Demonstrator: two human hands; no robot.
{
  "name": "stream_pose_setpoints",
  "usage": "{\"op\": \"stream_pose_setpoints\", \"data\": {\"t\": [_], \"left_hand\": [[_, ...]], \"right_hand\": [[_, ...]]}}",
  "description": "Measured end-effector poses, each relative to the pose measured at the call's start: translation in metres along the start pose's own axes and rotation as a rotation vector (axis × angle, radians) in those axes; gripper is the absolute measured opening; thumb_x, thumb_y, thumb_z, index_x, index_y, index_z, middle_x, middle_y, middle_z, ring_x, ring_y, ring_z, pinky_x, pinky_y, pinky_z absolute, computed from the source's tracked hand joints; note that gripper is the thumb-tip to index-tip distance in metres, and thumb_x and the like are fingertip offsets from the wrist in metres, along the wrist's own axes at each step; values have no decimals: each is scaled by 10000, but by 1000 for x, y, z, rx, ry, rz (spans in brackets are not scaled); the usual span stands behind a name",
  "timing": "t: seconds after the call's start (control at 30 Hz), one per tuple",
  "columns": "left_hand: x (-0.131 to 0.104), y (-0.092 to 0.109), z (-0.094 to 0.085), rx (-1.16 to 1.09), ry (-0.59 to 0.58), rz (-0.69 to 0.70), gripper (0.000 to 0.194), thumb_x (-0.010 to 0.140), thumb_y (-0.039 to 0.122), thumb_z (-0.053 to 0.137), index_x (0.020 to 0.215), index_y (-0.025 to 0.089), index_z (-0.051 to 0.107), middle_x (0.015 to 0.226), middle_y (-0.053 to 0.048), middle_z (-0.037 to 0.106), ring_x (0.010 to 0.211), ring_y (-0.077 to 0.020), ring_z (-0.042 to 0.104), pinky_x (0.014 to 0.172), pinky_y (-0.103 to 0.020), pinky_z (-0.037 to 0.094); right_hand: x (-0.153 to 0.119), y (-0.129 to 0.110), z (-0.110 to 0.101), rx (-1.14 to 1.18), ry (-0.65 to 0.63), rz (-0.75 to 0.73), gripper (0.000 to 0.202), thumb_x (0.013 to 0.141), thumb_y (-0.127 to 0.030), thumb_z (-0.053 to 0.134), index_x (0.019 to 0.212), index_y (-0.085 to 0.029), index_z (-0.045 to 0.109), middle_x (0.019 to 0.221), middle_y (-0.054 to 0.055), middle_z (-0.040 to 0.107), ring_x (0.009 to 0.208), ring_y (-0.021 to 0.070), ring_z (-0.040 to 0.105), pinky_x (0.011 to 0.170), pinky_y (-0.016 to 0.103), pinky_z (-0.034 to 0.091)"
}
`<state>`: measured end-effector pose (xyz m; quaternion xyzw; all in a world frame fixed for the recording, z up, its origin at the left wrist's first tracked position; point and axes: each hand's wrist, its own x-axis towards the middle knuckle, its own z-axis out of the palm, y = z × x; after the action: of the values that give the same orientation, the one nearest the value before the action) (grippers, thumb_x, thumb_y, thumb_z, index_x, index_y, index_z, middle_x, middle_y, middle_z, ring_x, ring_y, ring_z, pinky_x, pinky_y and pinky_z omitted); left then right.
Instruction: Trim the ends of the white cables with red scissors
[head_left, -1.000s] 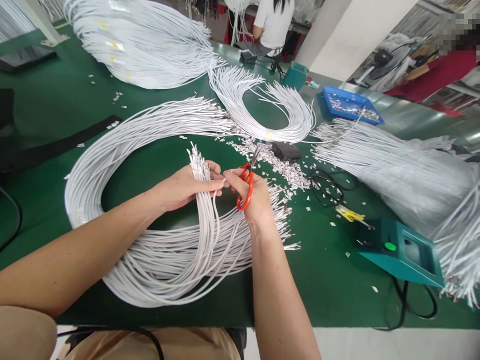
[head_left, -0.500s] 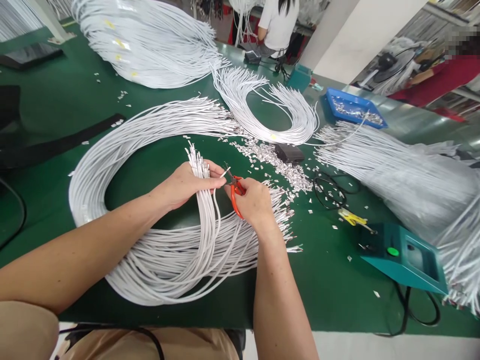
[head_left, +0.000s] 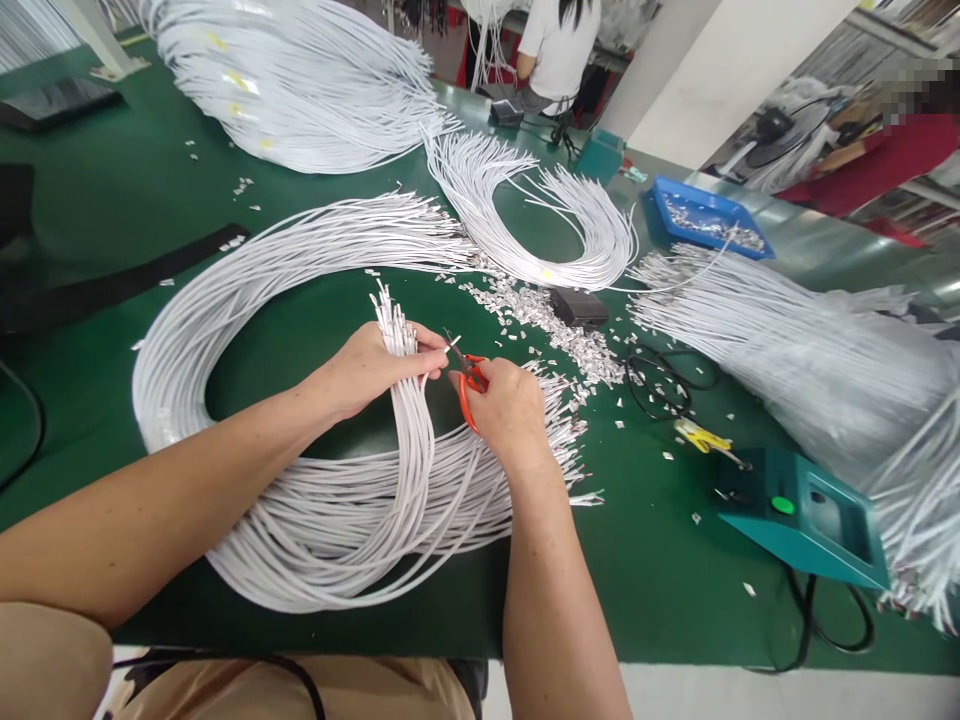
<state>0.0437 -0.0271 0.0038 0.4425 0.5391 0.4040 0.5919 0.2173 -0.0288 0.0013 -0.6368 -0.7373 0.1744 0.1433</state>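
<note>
A bunch of white cables (head_left: pixel 409 415) rises through my left hand (head_left: pixel 375 365), whose fingers are closed round it near the cable ends. Between that hand's thumb and fingertips one cable end sticks out to the right. My right hand (head_left: pixel 511 405) is wrapped round orange-handled cutters (head_left: pixel 466 402), their metal jaws close beside this cable end. Whether the jaws touch it is too small to tell. Below both hands the large coil of white cables (head_left: pixel 322 560) curves over the green table (head_left: pixel 645 580).
Small white scraps (head_left: pixel 566 335) lie in a heap beyond my right hand, near a black block (head_left: pixel 579 306). On the right are a teal device (head_left: pixel 810 515), yellow tool (head_left: pixel 703 436), black cord and bagged cables (head_left: pixel 840 350). A blue tray (head_left: pixel 709 218) stands farther back; two people are beyond.
The cutters have tilted slightly and their jaws have shifted a little up and left. The held cable end has moved slightly. Both hands keep their hold.
</note>
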Motion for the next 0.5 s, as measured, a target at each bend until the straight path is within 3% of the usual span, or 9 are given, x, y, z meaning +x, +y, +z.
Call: {"op": "stream_pose_setpoints", "data": {"t": [0.2, 0.3, 0.43, 0.5], "left_hand": [[0, 0, -2, -65, -59, -14, 239, 696, 332, 817, 823, 160, 709, 781, -43, 721, 699, -164, 653, 670, -297, 495], [1, -1, -4, -117, -122, -12, 249, 701, 336, 820, 829, 159, 701, 775, -40, 719, 662, -146, 632, 682, -306, 500], [1, 0, -3, -156, -251, -37, 216, 719, 327, 814, 819, 170, 705, 727, -28, 701, 611, -127, 593, 648, -293, 486], [1, 2, -1, -167, -308, -51, 183, 731, 313, 805, 785, 172, 701, 691, -19, 684, 595, -120, 574, 614, -276, 464]], "right_hand": [[0, 6, -5, 173, -18, 32, 329, 804, -406, 637, 557, -214, 537, 629, 25, 571, 609, 158, 480, 639, 327, 342], [2, 12, -9, 515, -41, 60, 271, 762, -442, 687, 638, -207, 633, 671, 5, 598, 629, 146, 484, 641, 315, 377], [5, 11, -11, 1042, -49, 15, 206, 772, -401, 707, 907, -256, 762, 878, 2, 681, 794, 151, 571, 794, 316, 451], [5, 8, -9, 1189, -86, -23, 191, 785, -383, 705, 932, -281, 771, 936, 3, 694, 826, 150, 587, 860, 332, 461]]}}
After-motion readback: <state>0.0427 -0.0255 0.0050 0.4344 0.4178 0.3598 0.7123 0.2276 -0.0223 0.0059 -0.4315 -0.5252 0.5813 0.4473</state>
